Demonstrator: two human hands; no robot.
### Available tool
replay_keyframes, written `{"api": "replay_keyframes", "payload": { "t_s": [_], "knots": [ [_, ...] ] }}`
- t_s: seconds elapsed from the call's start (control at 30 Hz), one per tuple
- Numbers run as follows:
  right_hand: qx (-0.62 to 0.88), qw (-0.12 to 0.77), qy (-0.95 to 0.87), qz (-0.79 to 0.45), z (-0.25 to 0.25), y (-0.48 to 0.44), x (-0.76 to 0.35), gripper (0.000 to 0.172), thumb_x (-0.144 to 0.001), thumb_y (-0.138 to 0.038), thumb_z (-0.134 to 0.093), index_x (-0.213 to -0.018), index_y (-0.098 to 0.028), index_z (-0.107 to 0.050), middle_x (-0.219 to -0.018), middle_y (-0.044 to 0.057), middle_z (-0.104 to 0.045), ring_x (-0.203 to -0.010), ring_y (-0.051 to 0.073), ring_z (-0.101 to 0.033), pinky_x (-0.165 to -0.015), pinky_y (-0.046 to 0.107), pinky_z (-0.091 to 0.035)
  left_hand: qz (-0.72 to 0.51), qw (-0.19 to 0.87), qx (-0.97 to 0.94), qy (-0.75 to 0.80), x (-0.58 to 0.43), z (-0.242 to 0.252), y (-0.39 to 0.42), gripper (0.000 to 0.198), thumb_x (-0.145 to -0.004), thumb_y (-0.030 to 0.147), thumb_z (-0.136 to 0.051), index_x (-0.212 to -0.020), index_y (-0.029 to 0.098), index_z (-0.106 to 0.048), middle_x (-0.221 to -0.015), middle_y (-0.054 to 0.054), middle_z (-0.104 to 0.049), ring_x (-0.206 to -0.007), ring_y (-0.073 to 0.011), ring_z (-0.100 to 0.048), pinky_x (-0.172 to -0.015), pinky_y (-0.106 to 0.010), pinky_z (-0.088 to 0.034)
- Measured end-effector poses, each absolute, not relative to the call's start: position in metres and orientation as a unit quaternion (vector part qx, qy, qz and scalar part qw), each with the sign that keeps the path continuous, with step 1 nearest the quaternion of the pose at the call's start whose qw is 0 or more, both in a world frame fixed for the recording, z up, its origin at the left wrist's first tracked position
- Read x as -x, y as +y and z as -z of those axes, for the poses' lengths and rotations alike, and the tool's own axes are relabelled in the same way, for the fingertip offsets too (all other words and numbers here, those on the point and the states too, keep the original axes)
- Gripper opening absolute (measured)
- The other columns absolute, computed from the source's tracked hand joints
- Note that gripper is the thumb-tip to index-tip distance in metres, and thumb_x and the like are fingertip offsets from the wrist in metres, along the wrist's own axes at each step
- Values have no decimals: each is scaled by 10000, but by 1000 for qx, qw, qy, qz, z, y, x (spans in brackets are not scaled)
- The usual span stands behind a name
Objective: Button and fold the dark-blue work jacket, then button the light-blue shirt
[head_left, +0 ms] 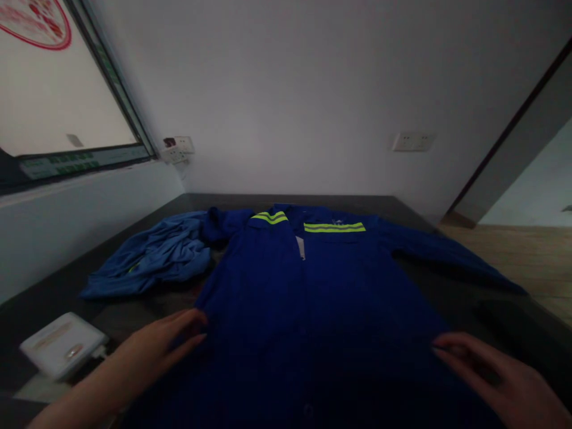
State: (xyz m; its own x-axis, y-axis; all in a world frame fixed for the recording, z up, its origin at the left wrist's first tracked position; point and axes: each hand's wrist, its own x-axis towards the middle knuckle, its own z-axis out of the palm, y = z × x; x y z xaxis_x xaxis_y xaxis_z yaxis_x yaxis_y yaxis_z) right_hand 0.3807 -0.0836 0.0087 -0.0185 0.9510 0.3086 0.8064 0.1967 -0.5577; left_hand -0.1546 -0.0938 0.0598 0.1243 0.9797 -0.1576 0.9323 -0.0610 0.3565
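Head view: looks down on a dark-blue work jacket [322, 286] in the middle of the desk [429, 286]. Lies front up, collar toward the wall [290, 107] and body toward the wearer, probably to keep both side edges within reach. Shows yellow-green reflective bands [335, 227] across the chest and a small white piece [301, 247] at the collar opening. Stretches the right-hand sleeve [456, 256] out toward the desk's edge, perhaps for want of room nearer; bunches the other sleeve [227, 223] up at the left.

At the jacket's left edge, has the left hand [174, 333] with thumb and fingers parted, gripping nothing, fingertips over or just beside the cloth. Across from it, has the right hand [504, 375] with thumb and forefinger drawn together at the opposite edge; too dim to tell whether cloth is pinched between. Seems to pair the hands, one per side, for even control of the fabric's width.

Farther out, left of the jacket, shows a crumpled lighter-blue garment [156, 256], likely pushed aside to leave space. Nearer, beside the left forearm, shows a white box [65, 345] with a plug-in lead, apparently kept off the cloth. Beyond, on the wall, shows a socket plate [413, 142].
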Motion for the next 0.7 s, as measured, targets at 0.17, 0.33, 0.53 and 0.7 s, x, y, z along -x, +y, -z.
{"api": "replay_keyframes", "payload": {
  "t_s": [0.17,0.33,0.53,0.7],
  "knots": [
    [533,248,-785,-196,-61,-18,-297,253,-850,-455,-542,-828,-242,-675,-790,22,-698,-694,172,-639,-625,254,-478,-92,217,-842,486,71,-60,-39,210,-897,324,-467,-1032,241,-604,-1063,-23,-633,-990,-178,-593,-896,-304,-454],
    [473,221,-813,-258,-67,75,-253,202,-835,-348,-576,-785,-174,-665,-650,14,-651,-590,140,-590,-568,231,-417,-109,156,-901,391,4,-27,17,164,-865,212,-536,-1017,213,-597,-1046,-25,-612,-994,-170,-572,-898,-298,-442],
    [528,234,-699,-422,-37,193,-177,125,-765,-109,-627,-645,-144,-638,-510,-15,-590,-465,101,-547,-484,190,-407,-190,94,-894,393,-9,18,46,187,-869,166,-521,-1044,210,-572,-1097,-29,-604,-1021,-174,-549,-880,-312,-435],
    [572,272,-632,-447,-9,271,-115,89,-866,-166,-575,-881,-139,-659,-682,17,-645,-586,110,-600,-610,233,-500,-228,88,-896,372,-3,35,47,208,-856,120,-500,-1031,214,-561,-1029,-17,-631,-968,-157,-565,-850,-293,-438]
  ]
}}
